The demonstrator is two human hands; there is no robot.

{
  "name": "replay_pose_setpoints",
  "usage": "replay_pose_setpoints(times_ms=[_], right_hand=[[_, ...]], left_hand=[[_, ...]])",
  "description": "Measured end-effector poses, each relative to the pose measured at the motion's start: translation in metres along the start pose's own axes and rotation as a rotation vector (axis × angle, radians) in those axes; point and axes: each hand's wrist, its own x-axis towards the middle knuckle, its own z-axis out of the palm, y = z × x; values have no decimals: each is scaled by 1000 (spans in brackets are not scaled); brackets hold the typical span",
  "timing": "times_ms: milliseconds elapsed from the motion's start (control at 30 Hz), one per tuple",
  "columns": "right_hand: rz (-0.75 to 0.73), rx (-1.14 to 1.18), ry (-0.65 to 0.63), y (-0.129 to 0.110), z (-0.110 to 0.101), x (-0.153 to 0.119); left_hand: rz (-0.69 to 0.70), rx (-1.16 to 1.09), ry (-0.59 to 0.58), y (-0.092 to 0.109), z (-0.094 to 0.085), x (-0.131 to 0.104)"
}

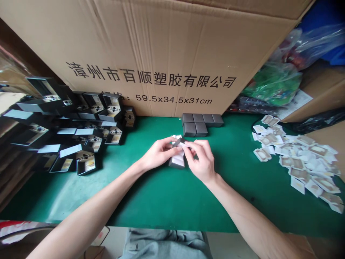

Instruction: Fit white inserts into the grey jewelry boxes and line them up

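Note:
A small dark hinged box [177, 162] with a white lining stands open on the table in front of me. My left hand [159, 153] grips its left side, thumb and fingers around the raised lid. From the right, the fingertips of my right hand [201, 158] pinch a white piece [184, 145] at the box's opening; it looks like a paper or card insert, though the fingers partly cover it. Just beyond my hands sit several closed dark boxes [195, 126] in two rows.
Open dark boxes [86, 162] are stacked along the left side. On the right lies a loose pile of white inserts [299, 158]. A big cardboard carton [151, 43] walls off the back of the green table [151, 201]. Plastic bags [275, 84] lie at the far right.

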Motion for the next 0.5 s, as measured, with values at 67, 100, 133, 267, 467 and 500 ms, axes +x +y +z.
replay_pose_setpoints(times_ms=[67, 100, 133, 267, 467, 500], right_hand=[[63, 34, -15, -2, 0, 2], [93, 47, -31, -2, 0, 3], [114, 59, -49, -3, 0, 5], [127, 93, -105, -3, 0, 8], [131, 111, -159, 0, 3, 4], [135, 116, -164, 1, 3, 4]], left_hand=[[-3, -3, -1, 1, 0, 0], [-6, -5, -2, 2, 0, -1], [-8, -8, -5, 2, 0, -1], [-17, -4, -31, 4, 0, -2], [-59, 74, -61, 3, -1, -4], [-61, 80, -63, 3, -1, -4]])
